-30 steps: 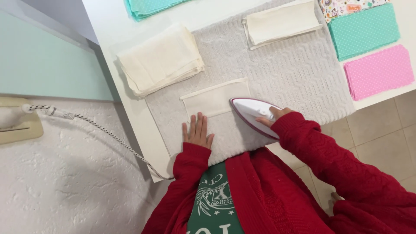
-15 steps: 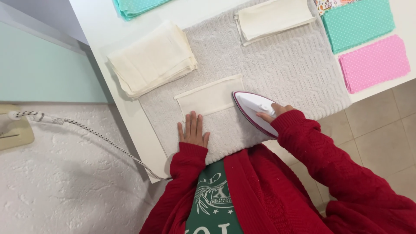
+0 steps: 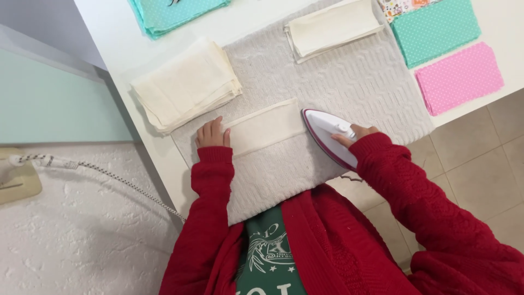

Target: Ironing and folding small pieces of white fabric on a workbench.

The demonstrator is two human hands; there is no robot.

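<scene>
My left hand (image 3: 212, 133) rests at the left end of a cream cloth piece (image 3: 267, 125), fingers curled on its edge. The cloth lies as a narrow strip on a grey textured towel (image 3: 349, 76) spread over the white table (image 3: 109, 38). My right hand (image 3: 357, 133) grips the handle of a white iron with a dark red rim (image 3: 326, 135). The iron stands on the towel just right of the cloth strip, its tip pointing away from me.
A stack of cream cloths (image 3: 185, 84) lies left of the towel and a folded cream pile (image 3: 333, 26) at its far edge. Teal dotted cloths (image 3: 434, 30) (image 3: 174, 10) and a pink dotted one (image 3: 458, 76) lie around. The braided iron cord (image 3: 109, 173) hangs left of the table.
My left hand moved from the near side of the cream cloth to its left end. The cloth now looks narrower. The iron shifted slightly to the right.
</scene>
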